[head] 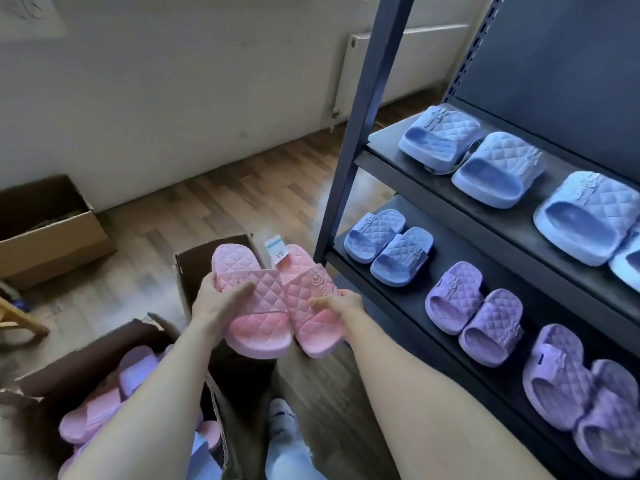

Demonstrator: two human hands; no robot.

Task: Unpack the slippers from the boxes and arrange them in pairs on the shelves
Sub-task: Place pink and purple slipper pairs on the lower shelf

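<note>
Pink slippers (270,292), 2 of them, were held up in front of the person, side by side & touching, w/ the strap of the left slipper (258,327) lapping over the edge of the right slipper (322,332). Left hand (214,301) gripped the left slipper from its outer side: thumb flat across the quilted strap, fingers curled round the edge & under the sole. Right hand (343,303) gripped the right slipper from the opposite side, thumb on the strap, other fingers hidden below. Each hand sat at an outer edge, w/ the pair between them. A white tag (274,250) stuck up from the far end of the right slipper. The pair hung above an open brown box (183,271) on the wood floor (207,209), just left of the shelf post (355,150). Top shelf (384,143) carried a blue pair (467,150) plus more blue slippers (588,216), cut off at the frame's right edge. Lower shelf (457,251) had a small blue pair (388,247), a purple pair (474,313) & a 2nd purple pair (581,393), in a row running toward the person. A 2nd box (69,362) at bottom left, partly under the left forearm, held pink & lilac slippers (104,407) in a heap. A 3rd box (59,237) stood open by the wall at far left; contents too dim to tell. A white radiator (381,64) hung on the back wall.
</note>
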